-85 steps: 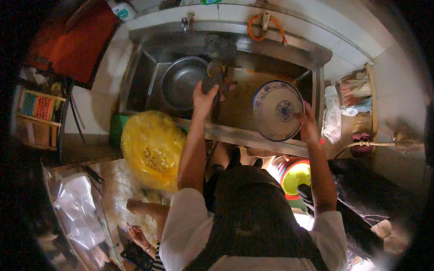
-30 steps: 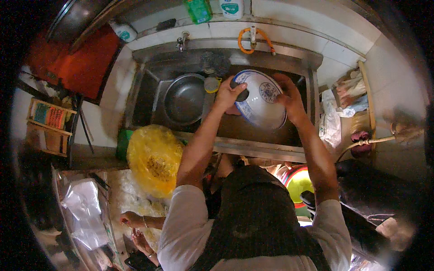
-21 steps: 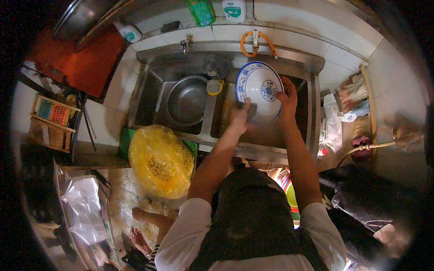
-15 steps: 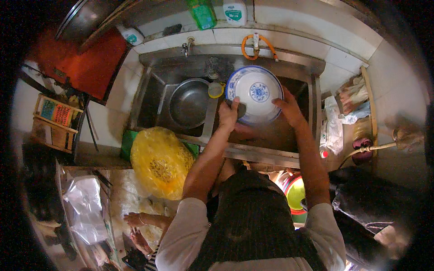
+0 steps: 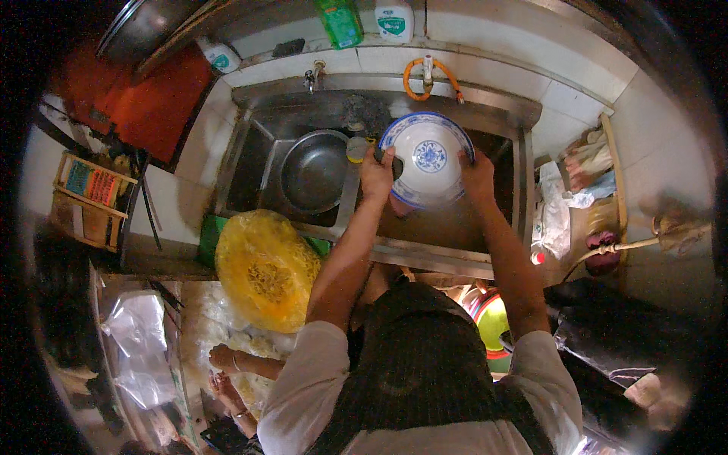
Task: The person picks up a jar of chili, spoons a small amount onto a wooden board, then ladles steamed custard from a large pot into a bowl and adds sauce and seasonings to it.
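Note:
A white bowl with a blue floral pattern (image 5: 429, 178) is held over the right basin of the steel sink (image 5: 425, 244), its inside facing up at me. My left hand (image 5: 377, 179) is closed on the bowl's left rim, thumb on top. Beside that thumb a small dark patch (image 5: 397, 167) shows against the bowl; I cannot tell what it is. My right hand (image 5: 478, 180) grips the opposite rim, most of its fingers hidden. A metal basin (image 5: 315, 173) sits in the left sink basin, and a small yellow-rimmed container (image 5: 357, 149) stands on the divider.
A yellow plastic bag of sprouts (image 5: 265, 273) stands left of me, near another person's hands (image 5: 227, 359). Behind the sink are a tap (image 5: 313, 76) and an orange hose (image 5: 409, 83). Bottles, including a green one (image 5: 340, 23), line the ledge.
My right hand has moved from inside the bowl's right side to its rim. The bowl has shifted slightly. The other person's hands have moved at lower left.

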A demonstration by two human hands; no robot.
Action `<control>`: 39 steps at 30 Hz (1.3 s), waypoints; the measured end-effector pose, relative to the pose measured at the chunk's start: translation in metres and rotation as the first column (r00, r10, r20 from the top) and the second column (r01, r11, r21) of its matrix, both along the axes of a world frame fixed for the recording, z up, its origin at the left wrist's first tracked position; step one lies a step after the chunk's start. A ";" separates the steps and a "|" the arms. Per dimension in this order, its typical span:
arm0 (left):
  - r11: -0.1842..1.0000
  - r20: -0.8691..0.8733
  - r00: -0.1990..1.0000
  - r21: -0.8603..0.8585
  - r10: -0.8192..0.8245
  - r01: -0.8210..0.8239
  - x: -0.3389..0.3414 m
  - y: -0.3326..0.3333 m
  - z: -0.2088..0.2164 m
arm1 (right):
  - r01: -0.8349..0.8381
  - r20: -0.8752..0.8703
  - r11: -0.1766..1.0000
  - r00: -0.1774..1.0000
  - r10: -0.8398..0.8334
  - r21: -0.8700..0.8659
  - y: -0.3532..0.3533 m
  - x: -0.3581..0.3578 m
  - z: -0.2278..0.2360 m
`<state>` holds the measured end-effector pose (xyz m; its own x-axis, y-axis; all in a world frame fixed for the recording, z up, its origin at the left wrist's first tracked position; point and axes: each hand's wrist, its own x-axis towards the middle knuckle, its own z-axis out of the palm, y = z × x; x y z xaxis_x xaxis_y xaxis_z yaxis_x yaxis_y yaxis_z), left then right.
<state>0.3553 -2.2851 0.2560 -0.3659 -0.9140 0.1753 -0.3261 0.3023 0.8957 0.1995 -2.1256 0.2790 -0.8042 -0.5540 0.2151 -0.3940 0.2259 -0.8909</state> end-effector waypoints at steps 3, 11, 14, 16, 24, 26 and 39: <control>0.986 0.037 0.985 -0.019 0.167 -0.166 -0.004 0.011 -0.015 | 0.200 0.091 0.976 0.977 -0.192 -0.084 -0.007 0.027 -0.005; 0.999 -0.088 0.995 -0.015 0.049 -0.050 0.001 0.012 -0.013 | 0.291 0.290 0.920 0.933 -0.211 -0.265 -0.022 0.057 -0.059; 0.991 0.006 0.999 -0.128 -0.046 0.046 0.011 0.001 0.023 | -0.257 0.310 0.966 0.920 0.241 0.010 0.007 -0.015 -0.001; 0.978 0.111 0.992 -0.193 -0.059 0.080 0.006 0.002 0.047 | -0.333 0.227 0.936 0.926 0.302 0.112 0.009 -0.032 0.018; 0.994 -0.140 0.990 -0.109 0.004 -0.019 -0.011 -0.018 0.023 | 0.144 0.091 0.984 0.987 -0.135 -0.105 -0.010 0.019 0.006; 1.000 -0.121 0.992 0.006 0.025 -0.024 -0.015 0.006 0.051 | 0.271 0.230 0.949 0.946 -0.230 -0.164 -0.013 0.036 -0.006; 0.999 -0.105 0.994 -0.035 -0.042 0.039 0.019 0.011 0.048 | -0.159 0.072 0.987 0.985 0.159 -0.009 0.014 0.009 0.036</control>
